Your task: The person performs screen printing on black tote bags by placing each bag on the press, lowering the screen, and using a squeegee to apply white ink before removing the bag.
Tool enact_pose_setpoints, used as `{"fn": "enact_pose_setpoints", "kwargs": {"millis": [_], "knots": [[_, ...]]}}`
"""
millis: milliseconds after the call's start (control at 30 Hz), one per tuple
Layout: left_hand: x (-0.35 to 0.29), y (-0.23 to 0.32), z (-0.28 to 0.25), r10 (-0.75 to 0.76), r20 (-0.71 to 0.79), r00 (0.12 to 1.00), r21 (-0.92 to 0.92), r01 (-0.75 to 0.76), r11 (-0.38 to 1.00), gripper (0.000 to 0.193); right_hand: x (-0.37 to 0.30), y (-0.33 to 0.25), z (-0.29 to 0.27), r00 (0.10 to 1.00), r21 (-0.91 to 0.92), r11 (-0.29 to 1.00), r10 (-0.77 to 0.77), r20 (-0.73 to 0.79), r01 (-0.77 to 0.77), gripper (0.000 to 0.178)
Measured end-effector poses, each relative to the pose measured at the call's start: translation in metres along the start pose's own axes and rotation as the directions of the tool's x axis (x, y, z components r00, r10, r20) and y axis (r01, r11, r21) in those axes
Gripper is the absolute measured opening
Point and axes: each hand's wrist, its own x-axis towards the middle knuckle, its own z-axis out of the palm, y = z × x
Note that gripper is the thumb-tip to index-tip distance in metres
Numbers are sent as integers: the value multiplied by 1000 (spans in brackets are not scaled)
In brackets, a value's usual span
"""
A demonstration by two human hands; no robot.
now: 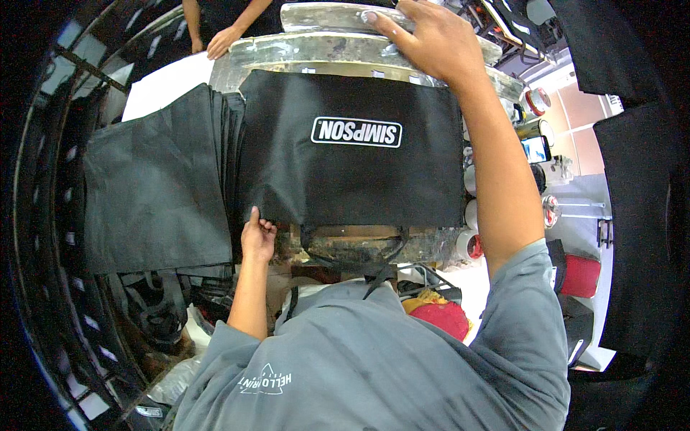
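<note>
A black cloth bag (352, 176) lies flat in front of me, with a white printed logo in an outlined box on its upper part. Its handle (352, 251) hangs toward me past the near edge. At the bag's near left corner, my left hand (259, 237) is closed on the edge, thumb on top and fingers curled. My right hand (442, 43) reaches over the far right side and grips a long, pale, ink-smeared frame (327, 17) beyond the bag. Its thumb, marked with pale smears, lies along the frame; its other fingertips are partly cut off by the view.
A stack of black bags (154, 183) lies at the left, with straps (154, 309) hanging down. Another person's hands (224, 41) rest near a white sheet (169, 86) at the far left. Several tubs (471, 246), a phone (536, 149) and a red chair (579, 275) are at the right.
</note>
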Motion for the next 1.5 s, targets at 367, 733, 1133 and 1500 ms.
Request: {"fn": "enact_pose_setpoints", "kwargs": {"millis": [367, 733, 1133, 1500], "knots": [[-146, 109, 172, 675, 382, 632, 631, -712, 309, 51, -2, 5, -1, 999, 42, 999, 8, 40, -10, 67], [-105, 395, 67, 779, 108, 617, 453, -728, 514, 28, 0, 20, 28, 999, -108, 994, -20, -40, 15, 81], [-105, 380, -8, 970, 197, -142, 745, -621, -243, 48, -7, 14, 15, 999, -51, 998, 31, -41, -33, 68], [-97, 135, 35, 637, 658, 401, 720, -584, -376, 59, 2, 3, 10, 997, 12, 1000, -23, -76, 24, 62]]}}
